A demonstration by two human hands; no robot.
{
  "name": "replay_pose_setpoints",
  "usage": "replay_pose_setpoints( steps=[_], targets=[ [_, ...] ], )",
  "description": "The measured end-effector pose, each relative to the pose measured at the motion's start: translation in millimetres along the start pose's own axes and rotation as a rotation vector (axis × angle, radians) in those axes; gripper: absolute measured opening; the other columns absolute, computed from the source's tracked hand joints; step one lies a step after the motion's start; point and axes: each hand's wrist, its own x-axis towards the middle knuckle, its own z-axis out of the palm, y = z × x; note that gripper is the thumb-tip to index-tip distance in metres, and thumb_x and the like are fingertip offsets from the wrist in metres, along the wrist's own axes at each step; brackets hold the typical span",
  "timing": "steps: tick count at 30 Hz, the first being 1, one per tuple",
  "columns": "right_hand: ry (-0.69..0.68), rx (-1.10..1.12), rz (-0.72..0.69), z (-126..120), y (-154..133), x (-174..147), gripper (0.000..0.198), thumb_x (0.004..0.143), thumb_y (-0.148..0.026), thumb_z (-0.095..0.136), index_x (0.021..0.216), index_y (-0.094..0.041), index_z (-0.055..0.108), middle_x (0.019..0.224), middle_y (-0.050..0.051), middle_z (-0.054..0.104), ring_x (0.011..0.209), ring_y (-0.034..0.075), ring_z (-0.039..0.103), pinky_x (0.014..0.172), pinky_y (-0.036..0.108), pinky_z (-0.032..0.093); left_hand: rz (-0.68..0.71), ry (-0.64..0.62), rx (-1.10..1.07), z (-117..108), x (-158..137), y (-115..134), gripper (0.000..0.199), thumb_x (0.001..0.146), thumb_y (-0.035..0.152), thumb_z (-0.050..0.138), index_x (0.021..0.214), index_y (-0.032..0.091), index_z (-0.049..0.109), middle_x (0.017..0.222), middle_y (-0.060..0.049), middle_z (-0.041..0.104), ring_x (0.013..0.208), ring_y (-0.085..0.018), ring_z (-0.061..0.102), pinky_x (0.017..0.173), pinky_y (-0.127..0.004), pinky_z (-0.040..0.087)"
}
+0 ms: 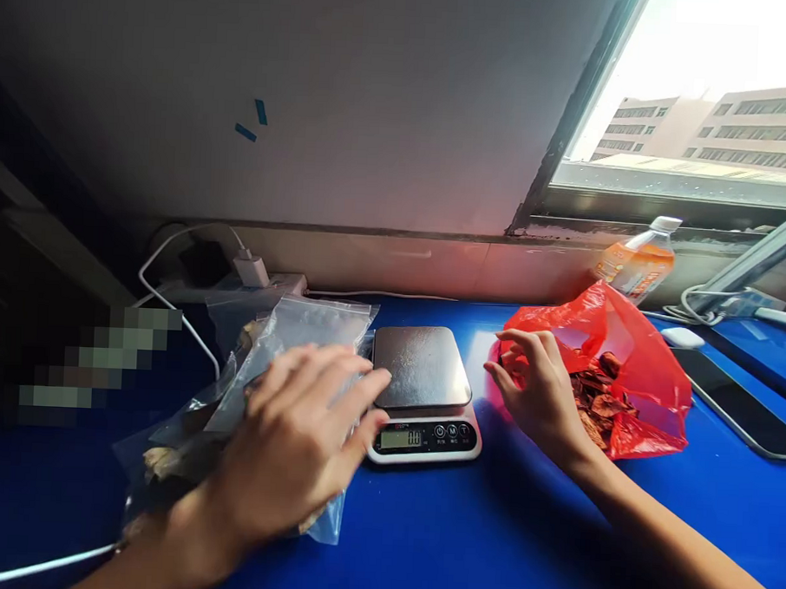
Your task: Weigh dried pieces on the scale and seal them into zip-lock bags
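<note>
My left hand (295, 438) is open, slightly smeared by motion, over clear zip-lock bags (327, 318) with pale dried pieces (164, 461) inside. Its thumb and forefinger reach the left edge of a kitchen scale (426, 435); whether they touch it I cannot tell. The scale's metal plate (422, 365) is bare and its small display is lit. To the right, my right hand (535, 392) has thumb and forefinger curved apart with nothing seen between them. It is at the left side of an open red plastic bag (663, 384) holding dark reddish-brown dried slices (600, 399).
Behind the red bag stands an orange drink bottle (639, 257) by the window. A phone (746, 401) and a white earbud case (683, 338) lie at the right. A white charger (251, 268) sits in a power strip (287, 283), its cable (148, 266) looping left across the blue table (414, 539).
</note>
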Motion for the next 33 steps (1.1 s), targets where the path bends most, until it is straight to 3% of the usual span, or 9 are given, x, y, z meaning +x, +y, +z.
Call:
replay_pose_setpoints(
  steps=[2, 5, 9, 17, 21, 30, 33],
  targets=[
    [-0.025, 0.028, 0.037, 4, 2, -6, 0.023, 0.085, -0.021, 0.058, 0.107, -0.023, 0.054, 0.09, 0.004, 0.047, 0.071, 0.015, 0.056, 0.07, 0.036, 0.055, -0.013, -0.081, 0.01, 7, 2, 2, 0.033, 0.09, 0.041, 0.049, 0.114, 0.029, 0.067, 0.114, -0.007, 0.07, 0.111, -0.032, 0.06, 0.095, -0.05, 0.042],
    [-0.048, 0.093, 0.093, 6, 0, -10, 0.021, 0.086, -0.02, 0.055, 0.106, -0.023, 0.055, 0.089, 0.003, 0.047, 0.07, 0.014, 0.056, 0.07, 0.034, 0.054, -0.234, -0.15, 0.107, 19, 3, -19, 0.041, 0.091, 0.044, 0.042, 0.118, 0.022, 0.066, 0.12, -0.012, 0.067, 0.114, -0.037, 0.057, 0.09, -0.055, 0.044],
    [-0.096, 0.125, 0.142, 9, 4, -10, 0.016, 0.087, -0.02, 0.053, 0.103, -0.021, 0.056, 0.079, 0.001, 0.047, 0.064, 0.013, 0.052, 0.064, 0.031, 0.05, -0.363, -0.253, 0.098, 24, -3, -45, 0.043, 0.095, 0.043, 0.035, 0.118, 0.023, 0.065, 0.127, -0.007, 0.062, 0.114, -0.032, 0.058, 0.093, -0.05, 0.045],
    [-0.167, 0.336, 0.382, 36, 17, -20, 0.012, 0.089, -0.023, 0.049, 0.1, -0.021, 0.054, 0.076, 0.0, 0.049, 0.068, 0.015, 0.05, 0.065, 0.03, 0.044, -0.368, -0.194, 0.073, 21, -26, -46, 0.033, 0.093, 0.043, 0.037, 0.117, 0.034, 0.058, 0.123, -0.001, 0.064, 0.11, -0.028, 0.06, 0.09, -0.045, 0.045],
    [-0.151, 0.352, 0.406, 41, 17, -17, 0.012, 0.087, -0.023, 0.049, 0.098, -0.02, 0.053, 0.077, 0.001, 0.05, 0.071, 0.015, 0.05, 0.068, 0.031, 0.043, -0.404, -0.141, 0.084, 28, -29, -50, 0.034, 0.092, 0.047, 0.034, 0.117, 0.04, 0.055, 0.123, 0.001, 0.064, 0.109, -0.029, 0.061, 0.09, -0.048, 0.045],
    [-0.149, 0.417, 0.373, 36, 26, -8, 0.015, 0.081, -0.026, 0.053, 0.095, -0.02, 0.053, 0.071, -0.002, 0.045, 0.065, 0.013, 0.047, 0.065, 0.03, 0.039, -0.366, -0.232, 0.116, 21, -17, -42, 0.045, 0.093, 0.047, 0.031, 0.115, 0.027, 0.065, 0.124, -0.002, 0.065, 0.112, -0.028, 0.06, 0.095, -0.048, 0.046],
    [-0.174, 0.412, 0.361, 36, 25, -5, 0.014, 0.081, -0.028, 0.053, 0.092, -0.02, 0.054, 0.071, -0.002, 0.046, 0.064, 0.013, 0.046, 0.063, 0.03, 0.037, -0.322, -0.205, 0.124, 17, -16, -38, 0.044, 0.093, 0.044, 0.035, 0.114, 0.023, 0.067, 0.123, -0.005, 0.065, 0.112, -0.029, 0.058, 0.095, -0.047, 0.047]
  ],
)
